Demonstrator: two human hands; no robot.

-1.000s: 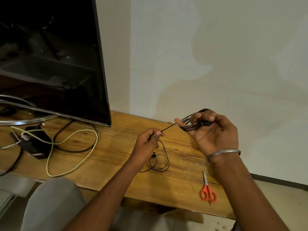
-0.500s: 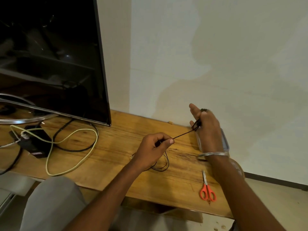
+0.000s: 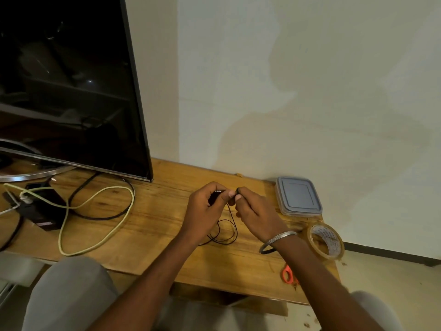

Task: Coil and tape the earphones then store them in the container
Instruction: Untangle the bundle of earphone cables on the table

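Lower left: black box [image 3: 45,212], label unreadable. Centre: left hand [image 3: 204,212] grips a dark part of the earphones [image 3: 234,231]; right hand [image 3: 254,212] pinches the cord; slack loops lie on the table [image 3: 155,225]. Right: lidded container [image 3: 298,195]; tape roll [image 3: 325,240], core print illegible.

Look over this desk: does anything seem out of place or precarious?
The tape roll sits at the table's right edge, seemingly overhanging it, so it could fall. Crumbs litter the floor beneath. Nothing else stands out.
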